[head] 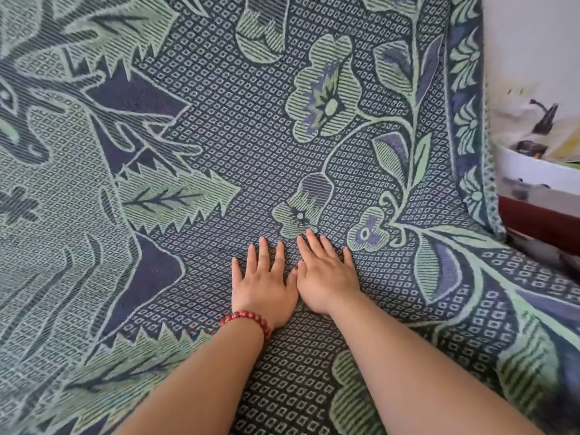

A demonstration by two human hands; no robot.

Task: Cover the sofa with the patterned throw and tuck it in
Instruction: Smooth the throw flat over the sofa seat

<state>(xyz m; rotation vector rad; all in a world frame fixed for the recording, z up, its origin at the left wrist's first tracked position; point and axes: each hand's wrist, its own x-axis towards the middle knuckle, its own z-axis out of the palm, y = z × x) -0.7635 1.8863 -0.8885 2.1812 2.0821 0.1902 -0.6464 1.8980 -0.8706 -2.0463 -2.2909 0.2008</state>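
Observation:
The patterned throw (238,127), dark blue with pale green leaves and flowers, lies over the whole sofa, seat and backrest; no sofa surface shows. My left hand (263,284), with a red bead bracelet at the wrist, rests flat on the throw, palm down, fingers apart. My right hand (324,274) lies flat right beside it, touching it at the thumb side. Both sets of fingertips point into the shallow crease where seat meets backrest. Neither hand grips the cloth.
The throw's bordered right edge (470,127) hangs down the sofa's right end. Beyond it stands a white wall (533,42) and a white container (533,171) with small dark items, on a dark red surface (539,221).

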